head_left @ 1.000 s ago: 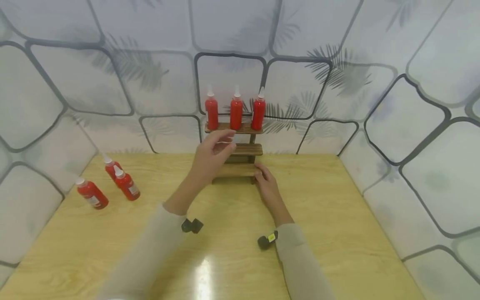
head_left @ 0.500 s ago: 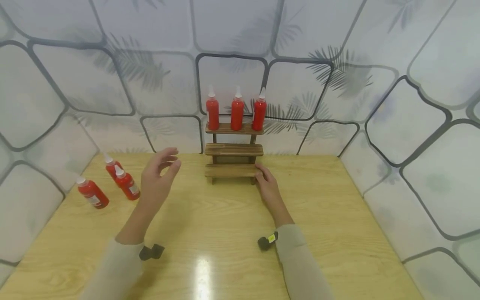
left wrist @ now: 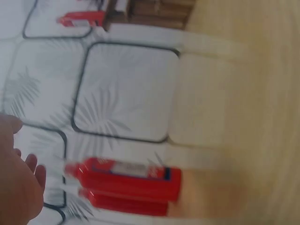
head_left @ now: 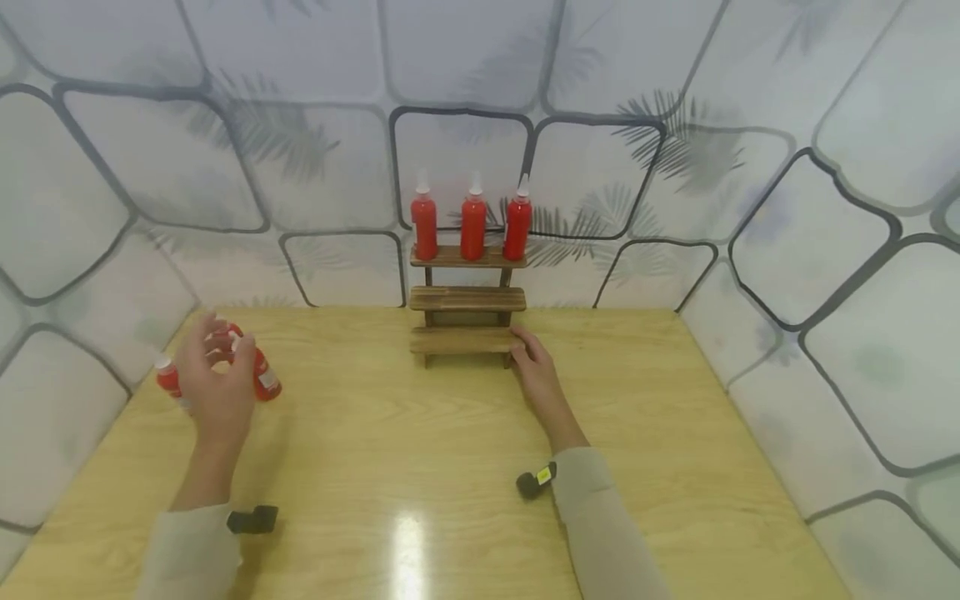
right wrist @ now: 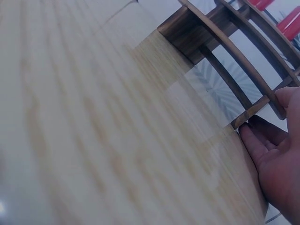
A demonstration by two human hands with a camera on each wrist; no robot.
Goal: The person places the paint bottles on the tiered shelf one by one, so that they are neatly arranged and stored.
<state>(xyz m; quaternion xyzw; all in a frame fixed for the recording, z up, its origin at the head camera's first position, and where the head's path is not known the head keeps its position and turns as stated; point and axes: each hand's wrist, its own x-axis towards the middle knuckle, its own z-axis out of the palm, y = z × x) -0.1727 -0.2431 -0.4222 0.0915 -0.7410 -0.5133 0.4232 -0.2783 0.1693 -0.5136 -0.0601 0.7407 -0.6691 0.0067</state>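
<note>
Nearest are two long beige fabric sleeves, and at the cuffs sit a small black device on the left and another small black device on the right. Beneath the arms lies a pale yellow wooden table with striped grain and a bright reflection.

The left hand is in the air at the left side of the table. Its fingers are loosely bent, with a wide gap to the thumb, and it has hold of nothing. In the left wrist view, a gap also shows between this hand and the bottles. About it stand three red plastic bottles with white pointed caps: one to its left, one to its right, and a farther one. The hand partly covers them.

The right hand grips the right end of the lowest step of a brown wooden three-step rack. In the right wrist view, its thumb lies against the step and the fingers are at the rack's foot.

On the top step stand three more red bottles in a row: left, middle and right. Behind is a pale wall with grey rounded outlines and leaf prints.
</note>
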